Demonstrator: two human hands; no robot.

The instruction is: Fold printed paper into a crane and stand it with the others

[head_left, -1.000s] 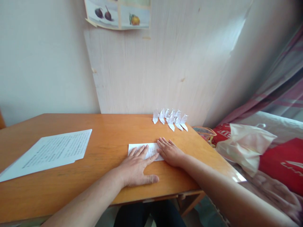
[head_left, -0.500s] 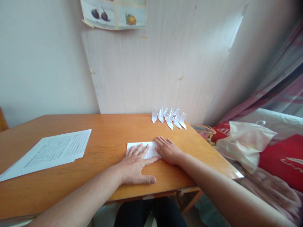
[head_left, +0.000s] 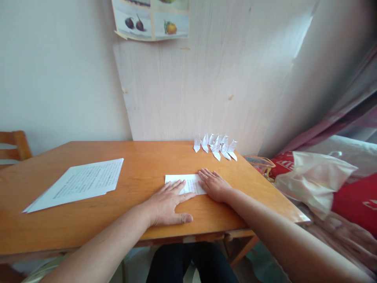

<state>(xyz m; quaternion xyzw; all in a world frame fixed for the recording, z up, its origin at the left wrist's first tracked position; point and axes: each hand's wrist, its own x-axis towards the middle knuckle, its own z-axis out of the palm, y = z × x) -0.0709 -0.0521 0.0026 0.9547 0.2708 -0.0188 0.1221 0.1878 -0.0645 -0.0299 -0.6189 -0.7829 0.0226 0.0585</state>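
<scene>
A small printed sheet of white paper (head_left: 190,184) lies flat on the wooden table (head_left: 141,165) in front of me. Its fold lines, if any, are too small to make out. My left hand (head_left: 167,204) rests on its lower left part, fingers spread and thumb out over the bare wood. Across the paper's right end lies my right hand (head_left: 214,184), palm down with the fingers stretched out, hiding that edge. Neither hand grips anything. Beyond the right hand, several folded paper cranes (head_left: 216,147) stand grouped near the table's back edge.
A stack of printed sheets (head_left: 85,179) lies on the table's left side. A wooden chair (head_left: 17,145) stands beyond the left edge. Past the right edge are a cream plastic bag (head_left: 318,181) and red bags (head_left: 357,200). A fruit picture (head_left: 153,21) hangs on the wall.
My view has turned slightly left, so the scene sits further right. My left hand has slid a little toward me and left on the paper, uncovering more of it.
</scene>
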